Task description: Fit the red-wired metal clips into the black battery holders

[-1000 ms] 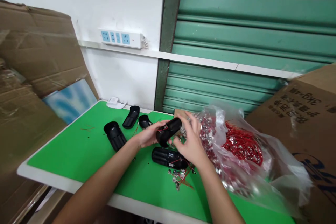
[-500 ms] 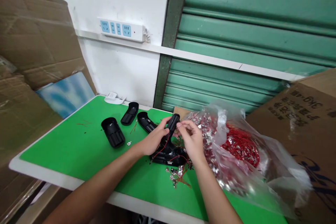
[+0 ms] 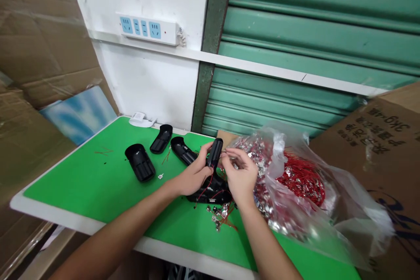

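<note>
My left hand [image 3: 196, 175] grips a black plastic housing [image 3: 215, 151], tilted upright over the table, with thin red wire trailing below it. At its right side, my right hand [image 3: 241, 173] pinches a small part with thumb and forefinger; the part looks like a metal contact with a wire, too small to be sure. Beneath both hands lies another black housing [image 3: 211, 196] with red wires across it. A further black housing [image 3: 183, 151] sits just behind my left hand. Loose metal contacts [image 3: 216, 216] with wires are scattered on the green mat in front.
Two black housings [image 3: 140, 164] [image 3: 162, 139] lie to the left, near a small metal piece [image 3: 160, 176]. A clear plastic bag [image 3: 278, 183] full of red-wired contacts spreads at the right. Cardboard boxes [image 3: 367, 157] flank the green table [image 3: 82, 183]; a power strip [image 3: 147, 29] hangs on the wall.
The held housing has turned a little more upright. My right hand has shifted slightly away from it to the right, still pinching. The view has moved slightly.
</note>
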Available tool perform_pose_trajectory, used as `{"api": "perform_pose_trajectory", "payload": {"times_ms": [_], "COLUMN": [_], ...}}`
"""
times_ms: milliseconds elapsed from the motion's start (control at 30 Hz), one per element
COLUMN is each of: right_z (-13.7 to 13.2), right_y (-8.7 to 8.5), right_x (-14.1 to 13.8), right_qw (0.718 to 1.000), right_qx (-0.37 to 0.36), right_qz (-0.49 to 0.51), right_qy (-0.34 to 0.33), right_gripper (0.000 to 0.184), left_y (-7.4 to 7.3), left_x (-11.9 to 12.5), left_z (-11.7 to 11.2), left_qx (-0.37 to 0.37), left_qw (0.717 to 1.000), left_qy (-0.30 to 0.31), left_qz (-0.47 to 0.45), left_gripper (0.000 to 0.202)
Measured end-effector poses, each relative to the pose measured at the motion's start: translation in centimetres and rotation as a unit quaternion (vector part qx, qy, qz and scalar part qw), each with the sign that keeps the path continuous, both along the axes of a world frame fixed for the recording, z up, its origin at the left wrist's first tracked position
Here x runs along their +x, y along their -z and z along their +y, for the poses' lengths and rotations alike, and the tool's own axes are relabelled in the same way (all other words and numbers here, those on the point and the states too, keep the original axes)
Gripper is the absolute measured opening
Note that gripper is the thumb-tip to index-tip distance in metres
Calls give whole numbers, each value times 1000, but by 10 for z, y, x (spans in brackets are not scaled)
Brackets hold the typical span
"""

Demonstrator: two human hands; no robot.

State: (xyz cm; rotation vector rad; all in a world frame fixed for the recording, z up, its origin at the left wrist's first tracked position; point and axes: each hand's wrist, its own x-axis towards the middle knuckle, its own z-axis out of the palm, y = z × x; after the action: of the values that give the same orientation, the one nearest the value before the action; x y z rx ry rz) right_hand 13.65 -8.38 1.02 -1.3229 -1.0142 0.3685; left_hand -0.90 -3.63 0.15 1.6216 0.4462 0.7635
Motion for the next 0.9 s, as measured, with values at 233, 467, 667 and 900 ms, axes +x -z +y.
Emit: {"api": "perform_pose_trajectory", "payload": {"times_ms": [233,467,667,900], "right_z": [-4,-5,-3,-4], "right_y": [0,-7,0,2], "right_x": [0,12,16,17], "right_qw": [997,929,902,901], "right_qx": [24,56,82,84], "right_qz": [-37,-342,-408,-411], "right_qy": [-60,-129,-115,-110], "right_gripper": [14,23,42,50], "left_y": [29,23,24,31], "left_x": [16,15,10,9], "left_z": [16,20,20,23], "left_qx": [-191,-188,-132,-80], "left_qw": [974,971,986,994], "left_qy": [-25,-65,-38,-19], "left_qz": [-118,-132,-96,-77], "left_gripper": [90,88,85,84]}}
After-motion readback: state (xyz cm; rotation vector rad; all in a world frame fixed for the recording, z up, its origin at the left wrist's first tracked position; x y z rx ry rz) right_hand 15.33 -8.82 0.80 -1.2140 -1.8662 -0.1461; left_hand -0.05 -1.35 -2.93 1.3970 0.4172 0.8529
